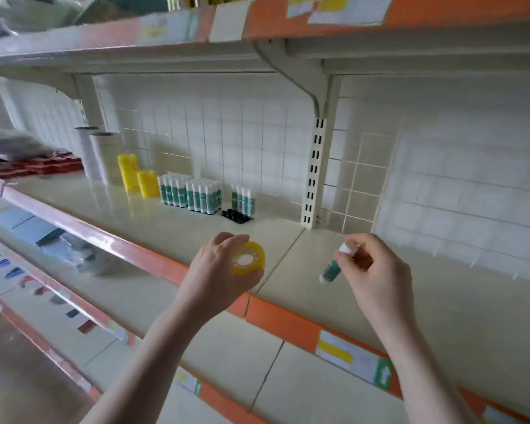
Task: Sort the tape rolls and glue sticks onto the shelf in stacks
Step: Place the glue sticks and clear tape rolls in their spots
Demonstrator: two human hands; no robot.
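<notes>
Left hand point(218, 270) grips yellow tape roll point(248, 262); right hand point(377, 270) pinches glue stick point(334, 266) above shelf point(178, 221).

No legible text anywhere, paper price labels point(354, 358) on the orange shelf edge strip point(283, 324) blurred — print on the green-and-white glue stick point(331, 269) unreadable

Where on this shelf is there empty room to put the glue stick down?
Bare shelf lies right of the slotted post, below the right hand holding the glue stick. Another bare strip runs along the orange front edge. It is crowded at the back left: standing glue sticks and yellow tape stacks.
</notes>
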